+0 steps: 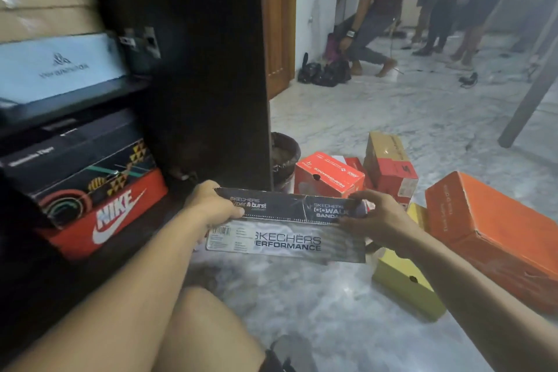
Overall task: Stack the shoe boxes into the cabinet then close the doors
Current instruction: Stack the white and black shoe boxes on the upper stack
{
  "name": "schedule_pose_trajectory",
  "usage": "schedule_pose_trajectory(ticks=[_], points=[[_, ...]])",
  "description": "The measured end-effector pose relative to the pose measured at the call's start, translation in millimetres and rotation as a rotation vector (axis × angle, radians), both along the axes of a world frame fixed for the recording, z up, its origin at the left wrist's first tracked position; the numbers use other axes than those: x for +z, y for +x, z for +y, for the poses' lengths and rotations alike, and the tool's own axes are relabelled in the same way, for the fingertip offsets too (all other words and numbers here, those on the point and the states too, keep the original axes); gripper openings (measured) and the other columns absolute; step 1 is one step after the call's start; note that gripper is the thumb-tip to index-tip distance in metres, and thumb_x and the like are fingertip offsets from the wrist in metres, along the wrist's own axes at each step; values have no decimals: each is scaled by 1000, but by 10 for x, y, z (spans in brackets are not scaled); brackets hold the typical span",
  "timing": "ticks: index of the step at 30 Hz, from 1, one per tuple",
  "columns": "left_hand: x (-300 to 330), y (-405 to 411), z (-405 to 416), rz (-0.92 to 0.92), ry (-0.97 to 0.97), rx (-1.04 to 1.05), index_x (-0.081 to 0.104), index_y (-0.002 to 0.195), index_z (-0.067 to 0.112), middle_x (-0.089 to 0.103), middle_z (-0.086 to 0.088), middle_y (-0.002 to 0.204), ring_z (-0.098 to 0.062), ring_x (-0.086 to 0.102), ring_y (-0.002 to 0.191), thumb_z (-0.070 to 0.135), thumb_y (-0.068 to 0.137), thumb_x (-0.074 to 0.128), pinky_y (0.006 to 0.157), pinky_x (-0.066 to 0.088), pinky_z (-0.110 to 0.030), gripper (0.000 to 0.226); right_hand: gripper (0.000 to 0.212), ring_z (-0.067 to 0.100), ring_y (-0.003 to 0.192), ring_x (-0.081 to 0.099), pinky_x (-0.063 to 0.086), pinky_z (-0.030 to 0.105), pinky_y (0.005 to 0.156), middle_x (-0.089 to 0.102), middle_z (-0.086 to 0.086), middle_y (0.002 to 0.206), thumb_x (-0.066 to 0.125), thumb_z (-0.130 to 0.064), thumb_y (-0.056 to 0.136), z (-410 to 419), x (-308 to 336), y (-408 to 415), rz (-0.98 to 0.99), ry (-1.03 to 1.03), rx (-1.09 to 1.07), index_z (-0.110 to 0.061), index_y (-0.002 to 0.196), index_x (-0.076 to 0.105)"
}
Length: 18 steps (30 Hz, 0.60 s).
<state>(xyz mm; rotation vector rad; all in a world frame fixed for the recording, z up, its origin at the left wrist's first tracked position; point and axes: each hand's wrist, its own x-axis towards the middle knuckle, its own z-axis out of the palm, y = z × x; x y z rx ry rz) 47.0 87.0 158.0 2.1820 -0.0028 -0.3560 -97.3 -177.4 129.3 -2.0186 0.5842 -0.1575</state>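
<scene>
A grey-and-black Skechers shoe box [287,226] sits at the centre of the frame, held just above the marble floor [302,296] in front of the open cabinet [193,69]. The left hand [211,207] grips the box's left end at 9 o'clock, its fingers curled round the edge. The right hand [377,214] holds the right end at 3 o'clock, thumb on the near face and fingers wrapped over the lid.

At 9 o'clock from the box, a red Nike box [111,217] lies on the cabinet's bottom shelf, with a patterned black box [87,172] stacked on it. Above them, at 10 o'clock, a white box [60,66] rests on a higher shelf beneath a tan box [48,12].

On the floor at 1 o'clock stand a red box [327,177] and an upright brown-and-red box [389,166]. A large orange box [495,232] lies at 3 o'clock, a yellow box [404,281] at 4 o'clock. A dark bin [285,157] stands beside the cabinet wall at 12 o'clock. Several people [380,6] stand blurred in the far background.
</scene>
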Motion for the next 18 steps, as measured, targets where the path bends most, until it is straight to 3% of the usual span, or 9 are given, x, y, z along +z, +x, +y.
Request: schedule_pose_trajectory(ticks=[3, 5, 7, 10, 13, 15, 18], points=[[358, 85, 397, -146, 8, 91, 51, 111, 23, 60, -3, 105, -27, 64, 98, 13, 66, 86, 81, 53, -36, 58, 46, 20, 67, 70, 61, 43, 61, 72, 6, 82, 85, -15, 68, 261, 203, 307, -136, -56, 51, -28, 106, 64], [555, 128, 657, -242, 4, 150, 49, 121, 21, 56, -2, 110, -26, 60, 102, 11, 66, 86, 83, 52, -36, 67, 46, 7, 64, 68, 60, 33, 67, 73, 0, 79, 86, -13, 66, 463, 341, 517, -232, -86, 84, -26, 105, 65], [742, 154, 904, -338, 8, 195, 47, 125, 20, 53, -1, 112, -24, 56, 102, 10, 67, 85, 86, 47, -34, 70, 47, 14, 71, 71, 60, 39, 71, 74, 1, 83, 85, -12, 67, 663, 455, 735, -321, -74, 122, -28, 105, 64], [992, 197, 1251, -441, -20, 253, 45, 126, 20, 53, -1, 116, -22, 53, 101, 8, 69, 83, 87, 43, -32, 69, 49, 24, 72, 71, 59, 52, 68, 75, 2, 83, 85, -17, 65, 956, 635, 1053, -433, -14, 161, -35, 105, 63], [1266, 233, 1546, -568, -53, 321, 48, 129, 18, 53, 2, 116, -20, 54, 102, 7, 67, 84, 87, 42, -29, 72, 56, 25, 66, 67, 57, 54, 66, 74, -4, 79, 81, -41, 57, 1231, 894, 1327, -538, -42, 211, -43, 108, 60], [1440, 264, 1707, -627, -86, 360, 52, 128, 17, 57, 3, 112, -18, 57, 102, 6, 66, 85, 87, 43, -27, 71, 55, 29, 67, 67, 57, 53, 66, 73, -6, 76, 85, -34, 62, 1388, 1104, 1455, -603, -72, 239, -42, 110, 60], [1643, 337, 1907, -679, -127, 416, 62, 112, 18, 68, 1, 102, -21, 65, 97, 3, 65, 84, 85, 51, -31, 54, 56, 25, 70, 70, 59, 48, 68, 75, -9, 79, 87, -24, 66, 1575, 1388, 1629, -666, -108, 254, -43, 111, 59]])
